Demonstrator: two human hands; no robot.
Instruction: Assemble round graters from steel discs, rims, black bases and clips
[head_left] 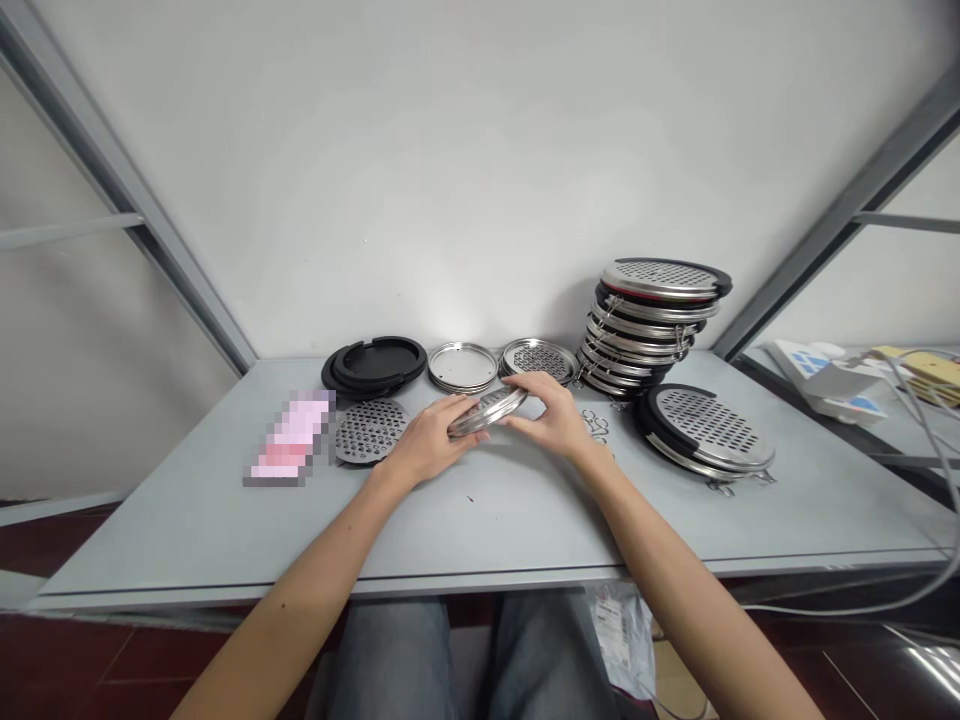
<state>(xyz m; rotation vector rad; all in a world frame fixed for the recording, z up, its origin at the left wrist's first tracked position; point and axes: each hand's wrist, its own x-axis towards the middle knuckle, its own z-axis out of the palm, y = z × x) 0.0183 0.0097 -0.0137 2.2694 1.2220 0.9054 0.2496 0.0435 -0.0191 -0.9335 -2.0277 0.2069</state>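
Note:
Between my hands is a round metal disc [489, 410] with a layered rim, tilted above the table, its right side higher. My left hand [435, 435] is closed on its left edge, thumb along the near side. At the right edge, my right hand [551, 415] grips with fingers on top and thumb below. Left of my left hand lies a flat perforated metal plate [371, 432]. Behind the disc sit shallow round metal trays [462, 367] and a stack of round pieces topped by a perforated disc [538, 360]. Small wire clips [596, 425] lie right of my right hand.
Black round rings [375, 365] are stacked at back left, near a blurred pink object [291, 438]. A tall pile of clipped metal-and-black discs [651, 325] leans at back right. Another such assembly [705, 430] lies in front of it. A white cable [926, 440] hangs at the right.

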